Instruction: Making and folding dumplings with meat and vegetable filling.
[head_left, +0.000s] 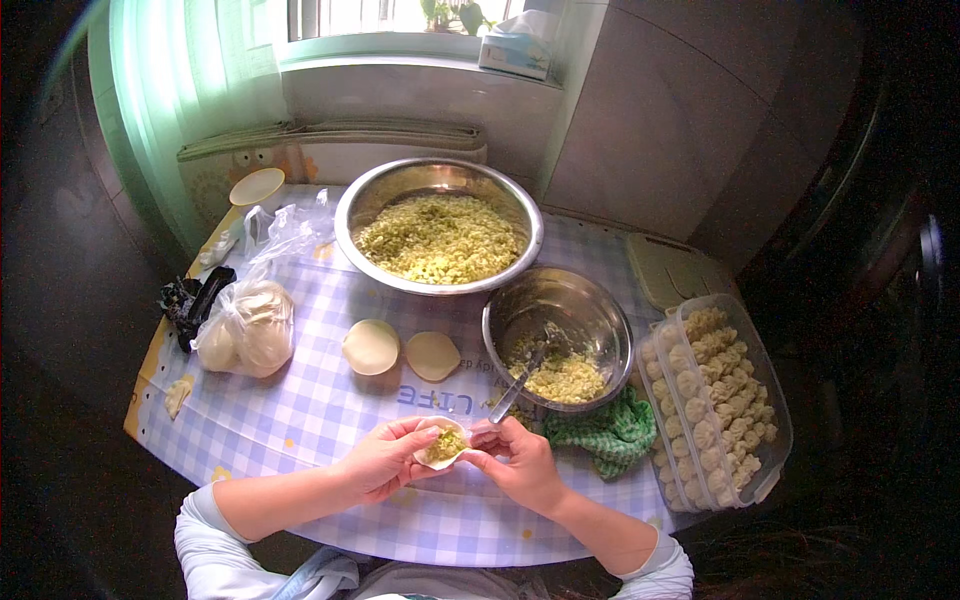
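Observation:
My left hand (386, 459) cradles a round dough wrapper (430, 460) with a mound of yellow-green chopped filling (448, 444) in its middle. The thumb and fingers of my right hand (519, 459) pinch the wrapper's right edge. The wrapper is cupped, and its top still gapes. Beyond my hands, two flat dough wrappers (371, 347) lie side by side on the checked tablecloth (322, 420). A smaller steel bowl (622, 330) stands beyond my right hand; it holds filling and a metal spoon (517, 386) whose handle leans over the near rim.
A large steel basin (347, 247) of filling stands at the back. Left are a plastic bag of dough wrappers (255, 330) and a dough scrap (178, 397). Right are a green checked cloth (611, 435) and stacked clear containers (776, 420) of pleated dumplings. A tissue box (516, 54) sits on the windowsill.

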